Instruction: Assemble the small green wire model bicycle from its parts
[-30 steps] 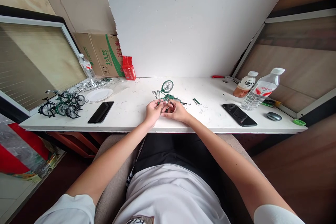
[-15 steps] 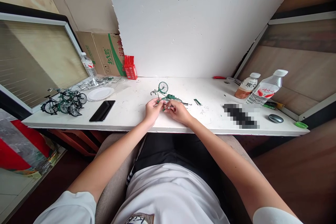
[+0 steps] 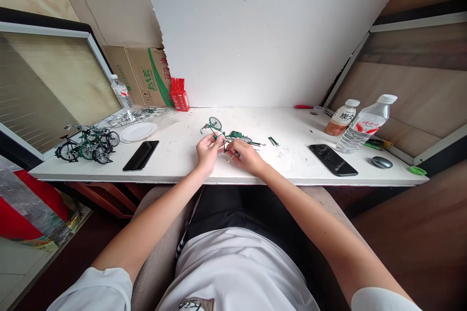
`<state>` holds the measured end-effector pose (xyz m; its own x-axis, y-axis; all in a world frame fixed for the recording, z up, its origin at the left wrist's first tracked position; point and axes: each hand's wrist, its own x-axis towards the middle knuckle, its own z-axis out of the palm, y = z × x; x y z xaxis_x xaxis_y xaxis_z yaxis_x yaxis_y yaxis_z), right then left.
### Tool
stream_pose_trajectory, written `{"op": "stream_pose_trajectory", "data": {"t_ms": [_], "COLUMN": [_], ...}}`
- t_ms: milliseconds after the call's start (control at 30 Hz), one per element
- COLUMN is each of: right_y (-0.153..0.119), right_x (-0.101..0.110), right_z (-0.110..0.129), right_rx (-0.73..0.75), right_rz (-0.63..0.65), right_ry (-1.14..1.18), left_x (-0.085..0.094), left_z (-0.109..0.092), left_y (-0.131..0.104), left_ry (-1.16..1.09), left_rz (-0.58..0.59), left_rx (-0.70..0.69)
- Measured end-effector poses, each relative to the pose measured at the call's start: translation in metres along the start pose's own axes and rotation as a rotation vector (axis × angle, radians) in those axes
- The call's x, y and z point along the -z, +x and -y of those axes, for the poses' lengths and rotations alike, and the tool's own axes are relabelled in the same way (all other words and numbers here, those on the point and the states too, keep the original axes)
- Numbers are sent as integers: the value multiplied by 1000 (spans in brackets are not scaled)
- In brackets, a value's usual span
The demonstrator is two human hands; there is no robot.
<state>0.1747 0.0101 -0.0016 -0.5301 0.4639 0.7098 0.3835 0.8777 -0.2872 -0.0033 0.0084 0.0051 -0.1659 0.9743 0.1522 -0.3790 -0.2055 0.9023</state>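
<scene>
My left hand (image 3: 207, 151) is closed on a small green model bicycle frame (image 3: 212, 132), whose spoked front wheel (image 3: 215, 123) and handlebars stick up beyond the fingers. My right hand (image 3: 245, 154) is closed beside it, fingertips pinched at the frame's lower end. A thin light stick-like piece shows at those fingertips, too small to name. Just behind my right hand lie a dark green part (image 3: 234, 134) and another spoked wheel (image 3: 246, 140), partly hidden by it. Farther right, a short green part (image 3: 273, 141) rests on the white table.
Several assembled model bicycles (image 3: 87, 143) stand at the left, near a white plate (image 3: 138, 131) and a phone (image 3: 141, 155). On the right are another phone (image 3: 333, 159), a brown drink bottle (image 3: 342, 117), a water bottle (image 3: 368, 124) and a mouse (image 3: 382, 162). A white foam board (image 3: 270, 48) leans behind.
The bicycle frame in my left hand has tilted and shifted left, its front wheel now lower. My hands have drawn slightly apart.
</scene>
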Motion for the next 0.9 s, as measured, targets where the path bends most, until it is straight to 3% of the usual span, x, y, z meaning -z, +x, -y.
{"op": "stream_pose_trajectory", "data": {"t_ms": [433,667,900], "right_y": [2,3,0], "right_x": [6,6,3], "right_z": [7,4,2], "right_rx": [22,-14,-26], "right_rz": [-135,-152,-133], "right_ry": [-16,-10,-8], "left_x": [7,6,7], "left_z": [-2,2,1], "left_y": [10,9,8], "left_ry": [50,-14,-63], "left_rz": [5,178,220], "left_rx": [-27,29,81]}}
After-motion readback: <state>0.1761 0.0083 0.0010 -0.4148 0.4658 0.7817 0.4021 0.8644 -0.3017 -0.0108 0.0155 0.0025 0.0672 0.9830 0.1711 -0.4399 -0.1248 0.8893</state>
